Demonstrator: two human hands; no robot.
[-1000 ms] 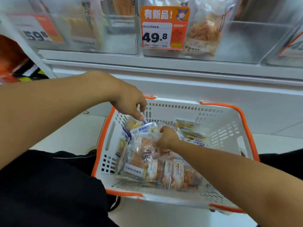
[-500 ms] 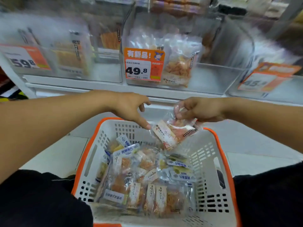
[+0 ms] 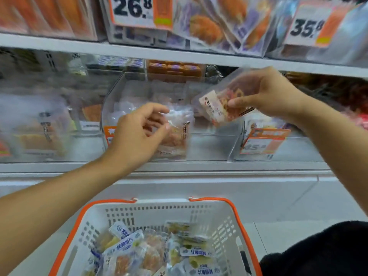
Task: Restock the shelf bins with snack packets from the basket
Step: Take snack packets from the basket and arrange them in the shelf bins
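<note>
Left hand (image 3: 139, 134) loosely curled, holding nothing, in front of the bin (image 3: 211, 144). Right hand (image 3: 266, 94) pinching a packet (image 3: 217, 108) above the bin. Risk: loose pinch, packet slipping outside the bin toward the basket (image 3: 159, 214).

My left hand (image 3: 137, 130) and right hand (image 3: 266, 92) are bare, with no rings, watch or gloves, and both forearms are uncovered up to the near edge. Black fabric (image 3: 318, 250) of my clothing shows at the near right.
</note>
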